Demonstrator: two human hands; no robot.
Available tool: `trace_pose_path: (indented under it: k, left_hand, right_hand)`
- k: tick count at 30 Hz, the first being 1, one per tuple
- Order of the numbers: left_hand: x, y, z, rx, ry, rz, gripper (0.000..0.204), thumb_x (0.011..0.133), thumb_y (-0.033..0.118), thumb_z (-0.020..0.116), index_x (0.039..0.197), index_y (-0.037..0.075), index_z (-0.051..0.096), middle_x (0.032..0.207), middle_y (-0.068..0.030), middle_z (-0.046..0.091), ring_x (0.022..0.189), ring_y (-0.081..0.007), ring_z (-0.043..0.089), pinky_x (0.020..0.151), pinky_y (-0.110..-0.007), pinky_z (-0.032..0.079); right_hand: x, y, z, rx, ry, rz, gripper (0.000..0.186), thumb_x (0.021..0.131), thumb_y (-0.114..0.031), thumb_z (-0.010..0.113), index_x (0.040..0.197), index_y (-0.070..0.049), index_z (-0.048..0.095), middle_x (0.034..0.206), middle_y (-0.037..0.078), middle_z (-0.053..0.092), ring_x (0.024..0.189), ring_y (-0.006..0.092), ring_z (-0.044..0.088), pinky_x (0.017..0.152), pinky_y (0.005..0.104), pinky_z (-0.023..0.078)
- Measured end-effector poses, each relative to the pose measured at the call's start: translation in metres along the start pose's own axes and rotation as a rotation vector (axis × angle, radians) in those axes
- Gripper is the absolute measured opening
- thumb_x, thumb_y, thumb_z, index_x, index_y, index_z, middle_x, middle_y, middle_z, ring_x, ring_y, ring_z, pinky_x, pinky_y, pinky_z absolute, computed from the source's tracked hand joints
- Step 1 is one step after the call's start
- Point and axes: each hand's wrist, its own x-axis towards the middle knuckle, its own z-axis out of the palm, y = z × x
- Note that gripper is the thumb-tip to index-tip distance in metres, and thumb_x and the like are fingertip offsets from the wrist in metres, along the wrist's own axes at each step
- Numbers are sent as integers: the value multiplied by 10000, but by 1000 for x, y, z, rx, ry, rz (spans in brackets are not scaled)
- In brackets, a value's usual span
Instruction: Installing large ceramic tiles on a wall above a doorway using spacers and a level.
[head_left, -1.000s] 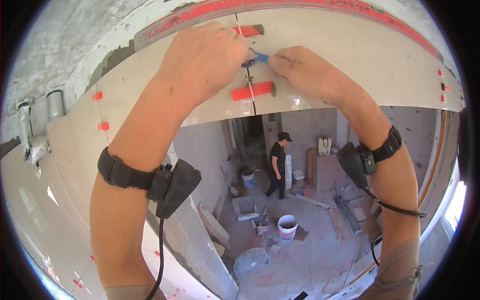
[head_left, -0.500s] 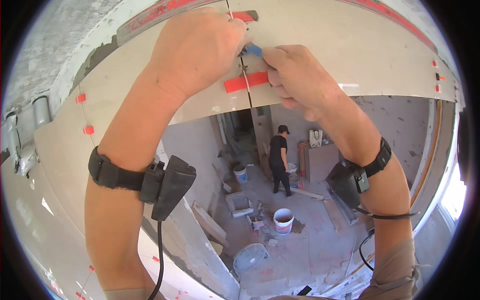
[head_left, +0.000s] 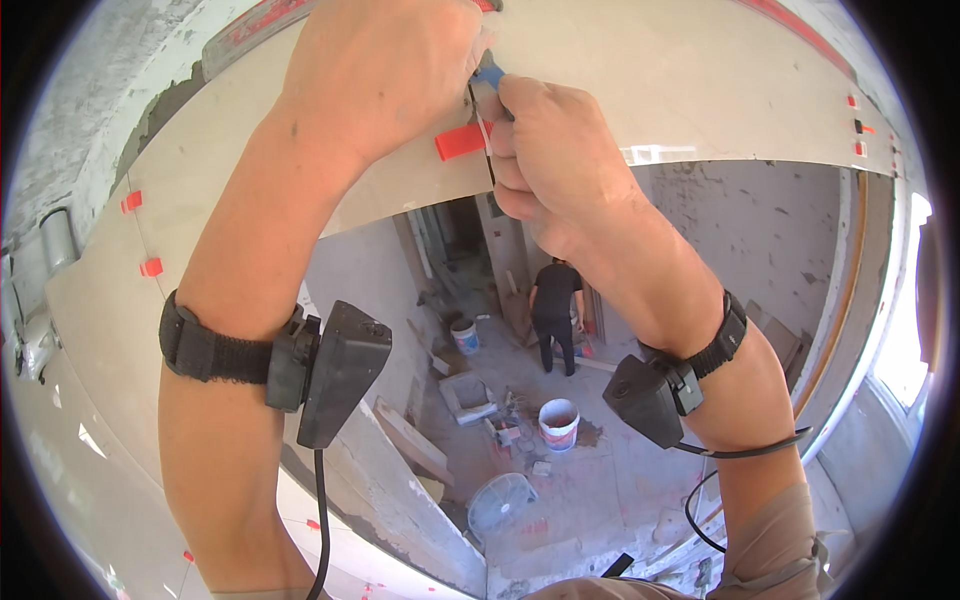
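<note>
My two hands meet at the dark vertical seam between large cream wall tiles. My left hand is closed at the top of the seam, its fingertips mostly hidden. In the thumb and fingers of my right hand is a small blue flat piece, which reaches across to the left fingertips. Just below, a red levelling wedge lies across the seam, with a thin white clip strip beside it; the right hand covers its right end. Black strapped devices sit on both my forearms.
Below the tiles' lower edge opens a room where a person in black bends over. On its floor stand a white bucket, a smaller bucket and a round fan. More red wedges dot the tiles.
My view has shifted, so the hands and seam sit higher and slightly left. My right hand now covers the red wedge's right part. The person in the room has bent over.
</note>
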Motion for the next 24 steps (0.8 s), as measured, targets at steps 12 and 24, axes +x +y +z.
trace_pose_path:
  k: [12,24]
  left_hand:
    - [-2,1,5,-37,-77,-90,283,894,279,618,727,54,662,679,-153,629,667,-359,617,569,-464,464]
    - [-72,19,-35,-141,202,-514,168,846,233,717,808,86,647,757,-87,659,708,-297,636,600,-416,504]
  right_hand:
    - [-2,-3,-5,-93,14,137,180,934,-197,511,918,-20,538,840,61,513,750,223,493,644,335,460]
    - [14,-10,-37,-76,-16,-53,313,996,-353,507,764,-146,465,556,-109,292,427,12,255,373,220,178]
